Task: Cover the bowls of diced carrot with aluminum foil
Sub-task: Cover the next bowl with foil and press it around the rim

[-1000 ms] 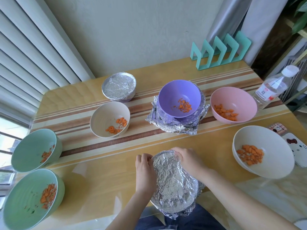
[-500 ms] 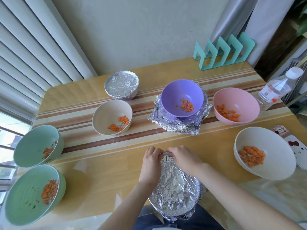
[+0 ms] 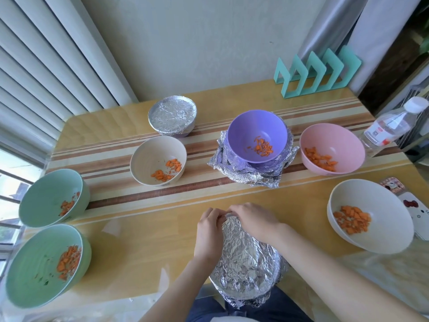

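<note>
Bowls of diced carrot stand all around my hands on the pale wooden table point(image 3: 139, 252). Far off to the left of my left hand sit the nearer mint-green bowl point(image 3: 34, 263) and the farther mint-green bowl point(image 3: 46, 194), both uncovered. Ahead and left of that hand is a small cream bowl point(image 3: 151, 154), uncovered, and beyond it a foil-sealed bowl point(image 3: 172, 113). My left hand point(image 3: 210, 231) and right hand point(image 3: 253, 219) come together at the far rim of the bowl right beneath them, over which lies a crinkled aluminum foil sheet point(image 3: 246, 263). The fingers of both hands curl onto its edge and pinch it at the rim. Ahead of my right hand an uncovered purple bowl point(image 3: 250, 129) rests on a stack of crumpled foil sheets point(image 3: 246, 177). Right of that stands an uncovered pink bowl point(image 3: 336, 145), and out to the right of my right hand a large cream bowl point(image 3: 383, 224), also uncovered.
</note>
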The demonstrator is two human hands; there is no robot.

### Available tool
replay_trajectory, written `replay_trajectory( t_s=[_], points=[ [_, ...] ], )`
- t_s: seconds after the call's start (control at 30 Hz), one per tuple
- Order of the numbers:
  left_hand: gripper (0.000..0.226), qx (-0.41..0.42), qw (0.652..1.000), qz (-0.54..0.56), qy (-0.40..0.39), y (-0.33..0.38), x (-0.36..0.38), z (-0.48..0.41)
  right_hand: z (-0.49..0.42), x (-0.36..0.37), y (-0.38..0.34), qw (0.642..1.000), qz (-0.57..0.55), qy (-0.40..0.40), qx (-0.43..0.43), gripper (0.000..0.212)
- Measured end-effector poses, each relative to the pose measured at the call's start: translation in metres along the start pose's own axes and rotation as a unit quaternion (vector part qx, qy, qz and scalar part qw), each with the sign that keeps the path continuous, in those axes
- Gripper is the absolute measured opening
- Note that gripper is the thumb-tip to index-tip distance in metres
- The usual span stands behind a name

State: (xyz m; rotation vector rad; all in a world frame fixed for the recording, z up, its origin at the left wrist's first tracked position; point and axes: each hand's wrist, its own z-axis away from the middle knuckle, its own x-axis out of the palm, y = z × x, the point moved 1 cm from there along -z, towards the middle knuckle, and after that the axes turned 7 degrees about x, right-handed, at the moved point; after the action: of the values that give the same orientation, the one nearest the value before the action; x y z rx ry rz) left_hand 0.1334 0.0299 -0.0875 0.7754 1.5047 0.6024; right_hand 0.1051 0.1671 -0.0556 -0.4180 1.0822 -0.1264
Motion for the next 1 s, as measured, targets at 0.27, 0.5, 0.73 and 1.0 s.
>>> replay_trajectory(
  t_s=[0.27, 0.5, 0.73, 1.0],
  points=[
    [0.014, 0.028, 0.999, -0.015, 0.006, 0.001, 0.002, -0.003, -0.002, 0.003, 0.006, 0.999, -0.040, 0.009, -0.006, 0.029],
    [0.015, 0.029, 0.999, -0.017, 0.002, 0.001, 0.002, -0.006, -0.003, 0.003, 0.019, 0.990, -0.141, -0.010, 0.014, 0.026],
    [0.017, 0.029, 0.999, -0.022, 0.004, -0.003, 0.000, -0.005, 0.001, 0.002, 0.020, 0.983, -0.181, -0.033, 0.014, 0.026],
    [0.016, 0.019, 1.000, -0.006, 0.000, -0.004, -0.003, -0.006, 0.000, 0.002, 0.021, 0.977, -0.200, -0.064, 0.040, 0.030]
  ],
)
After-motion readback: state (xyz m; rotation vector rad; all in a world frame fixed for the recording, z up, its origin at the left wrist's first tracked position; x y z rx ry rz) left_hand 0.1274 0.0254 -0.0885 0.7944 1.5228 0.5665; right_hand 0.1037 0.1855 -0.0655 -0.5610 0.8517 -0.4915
